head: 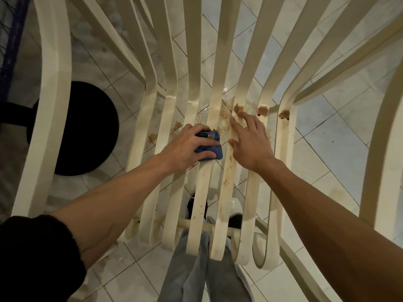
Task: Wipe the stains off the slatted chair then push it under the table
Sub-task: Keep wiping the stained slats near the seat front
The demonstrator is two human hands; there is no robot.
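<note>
Gripping a bunched blue cloth (pixel 216 153), the left hand (pixel 185 147) presses it onto the middle seat slats of the slatted chair (pixel 200 203), which stands just in front of the person. The right hand (pixel 250 142) lies spread, fingers straight, on the slats just right, probably steadying the seat. Brown stains (pixel 262 111) sit at the seat's far edge, so wiping looks unfinished.

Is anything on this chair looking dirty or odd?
Yes: dark brown stains sit on the cream slatted plastic chair where seat meets back, with fainter streaks down the seat slats. Beneath, wet splashes show on the pale tiled floor.
</note>
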